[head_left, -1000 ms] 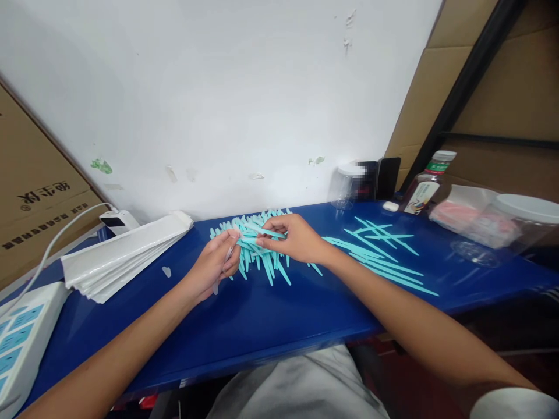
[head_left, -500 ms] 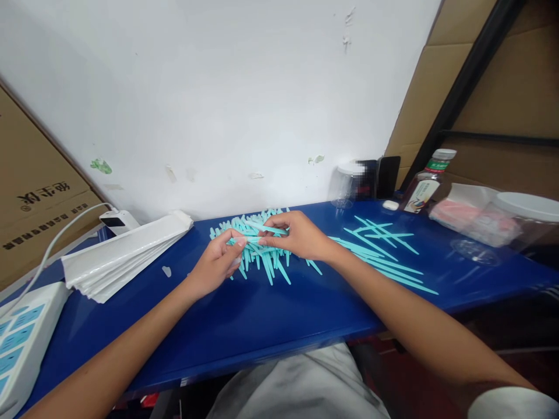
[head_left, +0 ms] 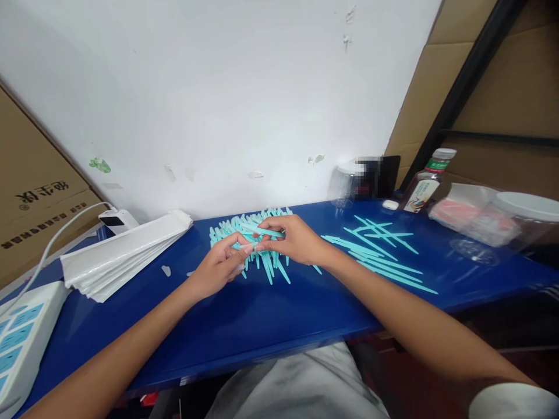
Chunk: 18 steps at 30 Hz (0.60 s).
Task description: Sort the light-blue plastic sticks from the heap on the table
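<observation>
My left hand is closed, thumb and index finger pinched, with whitish translucent pieces in its fingers; their exact shape is too small to tell. Fingertip to fingertip with it, my right hand grips slim teal plastic sticks, one slanting up to the left. Behind and below both hands lies a heap of teal sticks, many with pale ends. More loose teal sticks are spread to the right of my right forearm, some crossed. A small translucent piece lies left of my left hand.
The blue table meets a white wall. White plastic sleeves, a power strip and a white device stand left. At right are a clear jar, a bottle, a pink packet and a white earbud case.
My left hand has shifted slightly right, towards my right hand. The sticks in my right fingers have tilted a little, and whitish material now shows at my left fingertips.
</observation>
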Available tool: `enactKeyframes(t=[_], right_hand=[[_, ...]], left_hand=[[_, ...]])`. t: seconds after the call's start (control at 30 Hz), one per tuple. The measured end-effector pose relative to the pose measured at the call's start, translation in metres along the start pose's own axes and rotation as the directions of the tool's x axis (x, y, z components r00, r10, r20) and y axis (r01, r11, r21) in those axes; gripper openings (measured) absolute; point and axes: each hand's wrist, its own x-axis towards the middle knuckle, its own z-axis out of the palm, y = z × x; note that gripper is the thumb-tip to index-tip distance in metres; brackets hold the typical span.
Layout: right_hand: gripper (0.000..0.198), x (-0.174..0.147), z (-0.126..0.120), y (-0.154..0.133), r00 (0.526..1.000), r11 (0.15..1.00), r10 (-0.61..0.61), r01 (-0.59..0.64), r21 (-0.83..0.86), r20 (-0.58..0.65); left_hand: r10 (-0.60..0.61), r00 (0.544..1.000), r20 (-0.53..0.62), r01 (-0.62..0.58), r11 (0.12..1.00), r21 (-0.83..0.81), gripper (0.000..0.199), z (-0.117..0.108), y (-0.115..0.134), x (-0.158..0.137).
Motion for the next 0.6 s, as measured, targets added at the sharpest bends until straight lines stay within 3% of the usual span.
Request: enactKeyframes(t=[0.1, 0.2, 0.37, 0.47, 0.6], right_hand=[[0.025, 0.001, -0.001, 0.001, 1.000, 1.000, -0.005, 0.005, -0.019, 0.020], [0.025, 0.003, -0.006, 0.011, 1.000, 0.993, 0.018, -0.019, -0.120, -0.011], [0.029, 0.011, -0.015, 0.041, 0.958, 0.932, 0.219, -0.261, -0.253, -0.184], [0.032, 0.018, -0.016, 0.053, 0.916, 0.913, 0.292, -0.353, -0.205, -0.275], [0.039, 0.022, -0.016, 0.055, 0.890, 0.915, 0.363, -0.396, -0.073, -0.277]], left_hand=[[0.004, 1.000, -0.016, -0.004, 1.000, 0.011, 0.033, 0.000, 0.000, 0.001], [0.014, 0.991, -0.136, -0.012, 1.000, 0.012, 0.038, -0.002, 0.000, 0.004], [-0.063, 0.933, -0.355, 0.052, 0.998, -0.040, 0.042, -0.012, 0.001, 0.009], [-0.106, 0.918, -0.381, 0.087, 0.994, -0.068, 0.042, -0.016, 0.001, 0.010], [-0.114, 0.931, -0.347, 0.082, 0.991, -0.104, 0.042, -0.016, 0.000, 0.010]])
